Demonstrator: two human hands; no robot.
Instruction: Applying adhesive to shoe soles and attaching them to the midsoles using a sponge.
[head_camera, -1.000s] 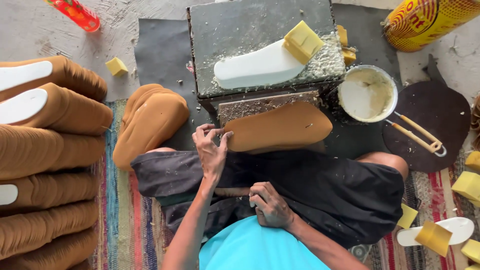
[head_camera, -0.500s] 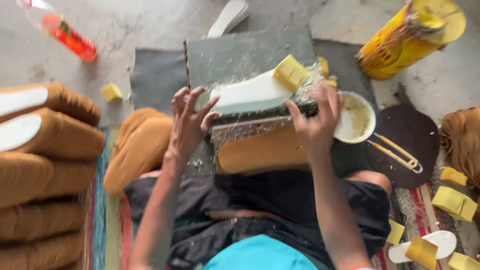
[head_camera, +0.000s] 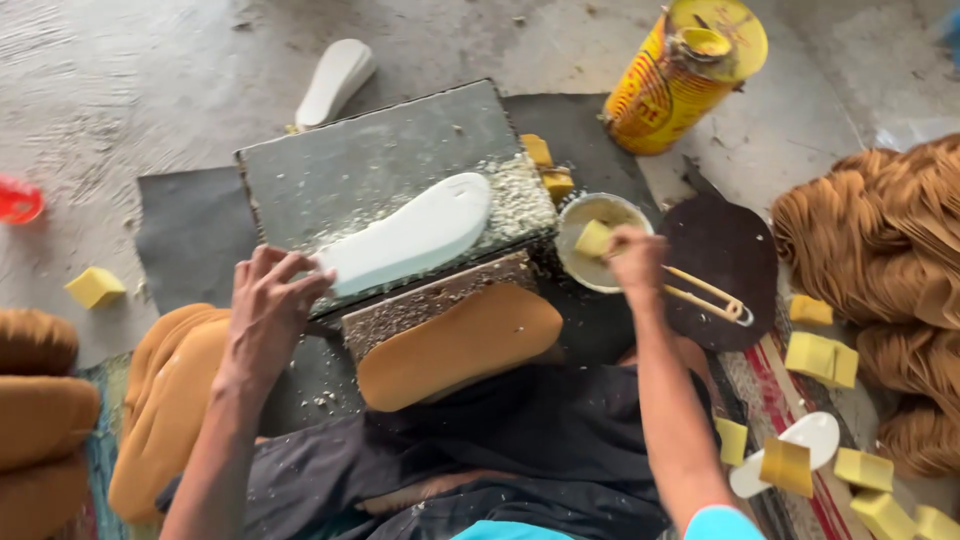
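Sole work, mid-step. White sole (head_camera: 405, 243) lies on the grey slab (head_camera: 350, 170), bare of glue as far as I can see. Left hand (head_camera: 268, 310), grip spread, steadies its near-left end. Right hand (head_camera: 632, 258), grip pinching a yellow sponge (head_camera: 594, 238), dips into the glue bowl (head_camera: 578, 268) at right. Half a second ago both hands were at the slab; the sponge lay on the sole.

I sit on a bare grey concrete floor (head_camera: 150, 90), rough and dusty, in flat daylight. A dark mat (head_camera: 190, 235) lies under my stone slab workbench (head_camera: 370, 165), a striped woven rug (head_camera: 800, 400) at my right. Yellow tin can (head_camera: 685, 75) stands far right; tan stacks (head_camera: 880, 250) beside it.
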